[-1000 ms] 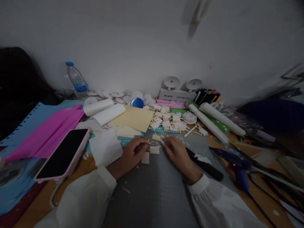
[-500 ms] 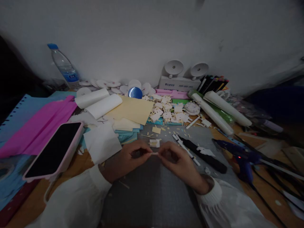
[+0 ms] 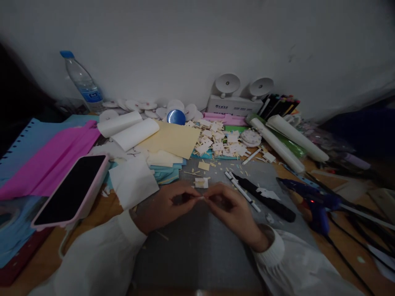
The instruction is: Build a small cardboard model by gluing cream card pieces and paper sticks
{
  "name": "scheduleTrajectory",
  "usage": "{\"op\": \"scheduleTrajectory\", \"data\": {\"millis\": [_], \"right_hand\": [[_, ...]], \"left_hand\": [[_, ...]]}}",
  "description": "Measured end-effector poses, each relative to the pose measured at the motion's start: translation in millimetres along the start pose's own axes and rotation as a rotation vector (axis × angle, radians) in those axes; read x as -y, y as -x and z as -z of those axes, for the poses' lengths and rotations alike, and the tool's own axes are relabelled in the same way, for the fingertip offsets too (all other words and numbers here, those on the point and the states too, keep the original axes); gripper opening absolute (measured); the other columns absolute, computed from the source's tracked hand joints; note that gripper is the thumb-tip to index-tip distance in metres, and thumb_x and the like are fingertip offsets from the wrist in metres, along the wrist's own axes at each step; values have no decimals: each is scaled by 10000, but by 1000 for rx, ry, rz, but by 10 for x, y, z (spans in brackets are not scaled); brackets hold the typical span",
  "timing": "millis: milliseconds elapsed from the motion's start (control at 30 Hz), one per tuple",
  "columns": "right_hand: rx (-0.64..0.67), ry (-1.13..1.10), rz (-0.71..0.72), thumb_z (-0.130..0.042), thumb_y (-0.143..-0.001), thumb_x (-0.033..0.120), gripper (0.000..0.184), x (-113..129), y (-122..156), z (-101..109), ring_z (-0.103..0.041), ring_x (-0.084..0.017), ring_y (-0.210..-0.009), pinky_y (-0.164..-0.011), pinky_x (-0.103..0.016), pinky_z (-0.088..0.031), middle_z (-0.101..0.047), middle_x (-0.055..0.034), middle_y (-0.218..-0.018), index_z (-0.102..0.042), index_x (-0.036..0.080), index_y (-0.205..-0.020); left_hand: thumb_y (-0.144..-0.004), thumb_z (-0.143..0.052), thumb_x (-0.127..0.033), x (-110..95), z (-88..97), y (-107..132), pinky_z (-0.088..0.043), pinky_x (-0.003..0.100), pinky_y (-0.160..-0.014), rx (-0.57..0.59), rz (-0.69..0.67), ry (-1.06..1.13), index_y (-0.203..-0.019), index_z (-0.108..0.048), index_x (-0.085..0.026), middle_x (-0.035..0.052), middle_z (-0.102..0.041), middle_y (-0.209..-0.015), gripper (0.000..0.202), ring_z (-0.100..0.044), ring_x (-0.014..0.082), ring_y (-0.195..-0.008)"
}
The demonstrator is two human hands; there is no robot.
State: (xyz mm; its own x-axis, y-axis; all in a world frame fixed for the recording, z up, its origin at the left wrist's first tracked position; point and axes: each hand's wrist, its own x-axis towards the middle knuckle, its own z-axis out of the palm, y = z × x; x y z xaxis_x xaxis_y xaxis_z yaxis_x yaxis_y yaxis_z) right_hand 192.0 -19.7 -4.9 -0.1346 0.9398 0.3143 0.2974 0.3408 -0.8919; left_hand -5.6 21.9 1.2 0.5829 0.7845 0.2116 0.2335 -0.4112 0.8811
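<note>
My left hand (image 3: 169, 206) and my right hand (image 3: 232, 213) meet fingertip to fingertip over the dark cutting mat (image 3: 197, 250). Pinched between them is a tiny pale strip (image 3: 201, 197), mostly covered by the fingers; whether it is paper I cannot tell. Just beyond the fingertips lies a small white paper piece (image 3: 201, 183) with yellowish strips on it. A yellowish paper square (image 3: 203, 165) and scattered scraps are a little farther off. To the right of my right hand rest a white marker (image 3: 242, 190) and a black utility knife (image 3: 263, 197).
On the left lie a phone (image 3: 70, 191), a white sheet (image 3: 133, 183) and coloured papers. A heap of small paper cutouts (image 3: 216, 142) fills the back. A blue glue gun (image 3: 317, 201) with cables occupies the right. A bottle (image 3: 82, 84) stands by the wall.
My fingertips have drawn closer together, so less of the pale strip shows between them. The view has shifted slightly; the things on the table keep their places.
</note>
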Motion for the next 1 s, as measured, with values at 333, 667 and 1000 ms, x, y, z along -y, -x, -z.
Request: {"op": "scheduleTrajectory", "data": {"millis": [333, 667, 1000], "right_hand": [[-99, 136, -14, -636, -855, 322, 130, 63, 29, 276, -628, -156, -692, -601, -253, -505, -661, -28, -758, -654, 211, -791], [-20, 936, -51, -545, -856, 492, 357, -404, 520, 1294, -646, -300, -917, -831, -459, -498, -683, -129, -968, -634, 188, -1020], [-141, 1072, 64, -518, -874, 425, 529, -402, 406, 1177, -534, -327, -1166, -952, -461, -445, -555, -205, -1255, -473, 107, -1294]], "left_hand": [[-889, -592, -244, 64, -8, 13, -484, 267, -777, -39, 17, -35, -938, -670, -203, 33, -676, -919, 101, -619, 169, -881], [-860, -617, -252, 50, -15, 34, -478, 248, -717, 65, 71, 59, -915, -659, -183, 27, -636, -884, 98, -598, 150, -804], [-877, -590, -254, 68, -23, 40, -471, 243, -732, 89, 67, 10, -873, -626, -188, 15, -636, -880, 75, -595, 144, -803]]}}
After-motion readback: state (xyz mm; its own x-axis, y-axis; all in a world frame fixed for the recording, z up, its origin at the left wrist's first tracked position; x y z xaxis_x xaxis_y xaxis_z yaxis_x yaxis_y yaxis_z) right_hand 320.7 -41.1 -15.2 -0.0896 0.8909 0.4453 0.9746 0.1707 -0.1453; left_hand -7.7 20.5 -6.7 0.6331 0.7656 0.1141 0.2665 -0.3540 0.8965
